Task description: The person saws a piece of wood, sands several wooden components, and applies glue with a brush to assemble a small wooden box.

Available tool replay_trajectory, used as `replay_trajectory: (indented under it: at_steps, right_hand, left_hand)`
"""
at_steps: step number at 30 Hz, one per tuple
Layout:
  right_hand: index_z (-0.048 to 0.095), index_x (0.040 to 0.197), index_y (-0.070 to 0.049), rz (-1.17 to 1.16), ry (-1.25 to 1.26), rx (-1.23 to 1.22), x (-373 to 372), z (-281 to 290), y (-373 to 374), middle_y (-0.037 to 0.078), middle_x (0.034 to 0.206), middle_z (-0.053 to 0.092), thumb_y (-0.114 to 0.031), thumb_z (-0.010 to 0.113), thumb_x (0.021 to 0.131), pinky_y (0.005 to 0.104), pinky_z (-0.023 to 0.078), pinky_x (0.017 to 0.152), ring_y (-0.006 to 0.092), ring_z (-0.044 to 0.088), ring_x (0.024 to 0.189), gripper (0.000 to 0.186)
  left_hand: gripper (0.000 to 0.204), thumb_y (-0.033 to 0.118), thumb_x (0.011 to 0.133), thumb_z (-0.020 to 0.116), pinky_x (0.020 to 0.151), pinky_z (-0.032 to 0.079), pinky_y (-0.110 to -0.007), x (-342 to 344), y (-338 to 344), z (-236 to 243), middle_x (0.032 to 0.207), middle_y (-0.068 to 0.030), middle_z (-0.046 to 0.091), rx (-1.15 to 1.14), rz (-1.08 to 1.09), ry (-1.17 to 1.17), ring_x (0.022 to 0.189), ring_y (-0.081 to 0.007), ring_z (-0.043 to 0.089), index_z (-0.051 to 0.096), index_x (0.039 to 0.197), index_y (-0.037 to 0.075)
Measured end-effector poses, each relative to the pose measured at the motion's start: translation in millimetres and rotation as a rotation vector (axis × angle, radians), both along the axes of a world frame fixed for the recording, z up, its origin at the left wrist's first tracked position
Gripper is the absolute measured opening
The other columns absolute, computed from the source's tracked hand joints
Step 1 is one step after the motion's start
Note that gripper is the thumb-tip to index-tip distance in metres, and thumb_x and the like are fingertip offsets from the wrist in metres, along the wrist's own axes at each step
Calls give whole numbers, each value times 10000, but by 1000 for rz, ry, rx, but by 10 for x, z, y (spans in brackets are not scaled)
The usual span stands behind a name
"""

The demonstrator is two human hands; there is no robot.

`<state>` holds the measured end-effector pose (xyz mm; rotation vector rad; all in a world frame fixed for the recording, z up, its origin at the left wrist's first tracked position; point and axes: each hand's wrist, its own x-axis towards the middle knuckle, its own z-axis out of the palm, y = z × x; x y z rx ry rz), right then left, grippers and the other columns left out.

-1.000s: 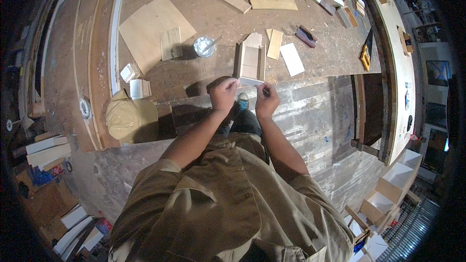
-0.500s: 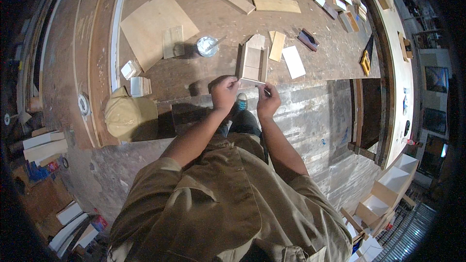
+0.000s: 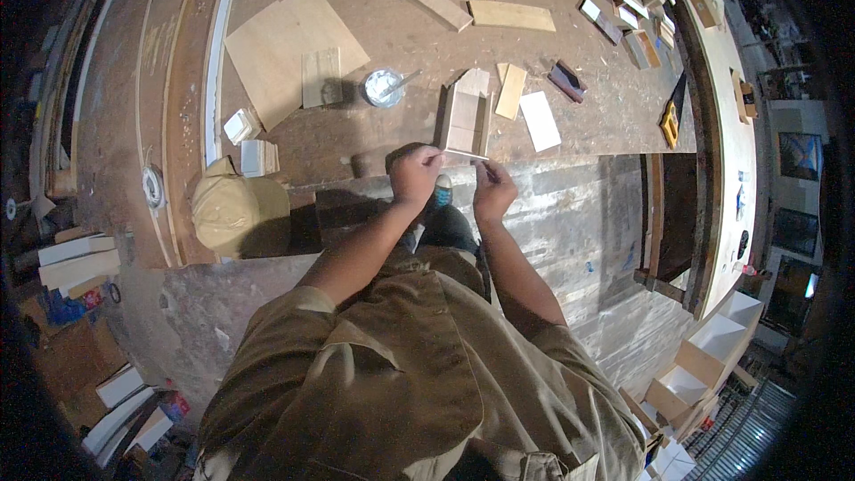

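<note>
A small shallow wooden box [image 3: 464, 113], with a pointed back end, lies near the front edge of the workbench. Across its near end runs a thin, pale wooden strip [image 3: 465, 156]. My left hand [image 3: 415, 175] pinches the strip's left end between thumb and fingers. At the other end, my right hand [image 3: 494, 191] is closed in a similar pinch. The fingertips of both hands are right against the box's near corners. To the left of the box stands a tub of white paste [image 3: 383, 87] with a stick in it.
Right of the box lie a small wood piece [image 3: 510, 91], a white rectangle [image 3: 540, 121] and a dark reddish block [image 3: 567, 81]. A yellow-handled saw [image 3: 669, 124] rests farther right. Plywood sheets [image 3: 294, 44] and a tan cap [image 3: 233, 209] are at the left.
The whole bench view has shifted slightly downward. Both hands stay pinched at the box's near end, with only small finger movement.
</note>
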<state>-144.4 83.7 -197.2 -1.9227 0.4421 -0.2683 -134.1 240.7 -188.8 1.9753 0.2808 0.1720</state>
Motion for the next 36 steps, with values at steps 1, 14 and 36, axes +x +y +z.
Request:
replay_trajectory:
  at_steps: [1, 14, 36]
  right_hand:
    - [729, 998, 31, 2, -1, 0, 9, -9, 1, 94, 867, 746, -39, 725, 883, 258, 541, 738, 121, 689, 792, 135]
    - [748, 999, -32, 41, 13, -144, 47, 63, -67, 113, 830, 723, -85, 772, 830, 315, 528, 700, 168, 670, 744, 178]
    - [686, 994, 82, 241, 230, -129, 766, 383, -381, 145, 801, 732, -351, 858, 733, 317, 551, 687, 194, 705, 739, 535]
  left_hand:
    - [150, 190, 819, 757, 698, 564, -346, 7, 0, -9, 843, -116, 741, 4, 6, 0, 756, -246, 733, 748, 893, 59]
    - [223, 210, 781, 796, 695, 562, -351, 56, -37, -8, 851, -95, 746, 118, 19, 75, 763, -237, 737, 721, 948, 83]
    - [352, 211, 688, 844, 680, 514, -414, 94, -33, 146, 810, -109, 686, 299, 11, -79, 691, -294, 657, 684, 983, 104]
